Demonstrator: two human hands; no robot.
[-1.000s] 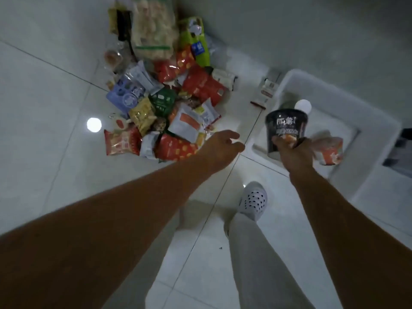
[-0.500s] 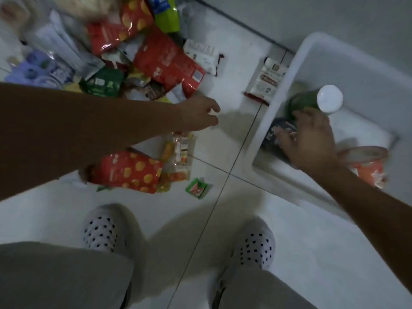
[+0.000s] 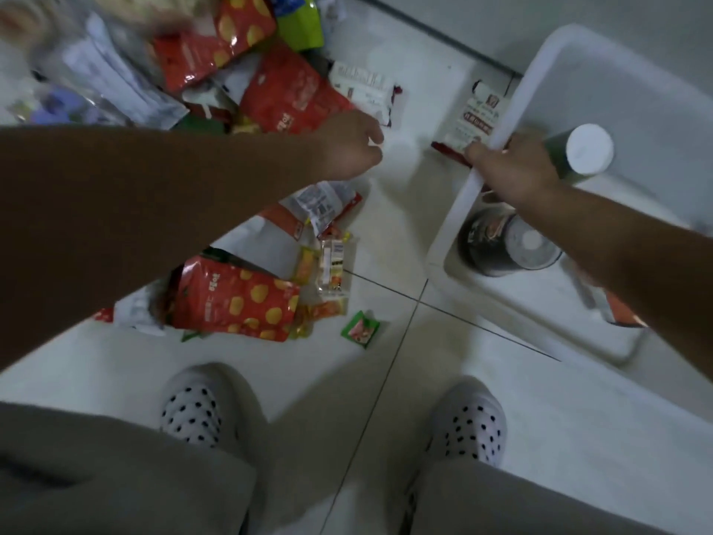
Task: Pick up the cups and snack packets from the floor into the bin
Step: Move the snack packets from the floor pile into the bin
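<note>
A heap of snack packets lies on the white tile floor at upper left, among them a red packet with yellow dots [image 3: 235,299], a plain red packet [image 3: 289,98] and a white packet [image 3: 362,86]. My left hand [image 3: 355,144] hovers over the floor beside the white packet, loosely curled and holding nothing. My right hand [image 3: 513,167] reaches across the white bin's rim [image 3: 497,121], its fingertips at the red lower edge of a white-and-red packet [image 3: 478,117] on the floor. In the bin lie a black cup [image 3: 501,245], a green container with a white lid [image 3: 586,152] and an orange cup [image 3: 621,314] partly hidden by my arm.
A small green packet [image 3: 360,328] and a clear-wrapped snack [image 3: 332,264] lie apart from the heap near my feet. My two white perforated clogs [image 3: 193,411] [image 3: 470,422] and grey trouser legs fill the bottom. A wall runs behind the bin.
The black cup left my right hand and now lies in the bin. That hand moved left over the rim toward the white-and-red packet. My left hand shifted slightly forward.
</note>
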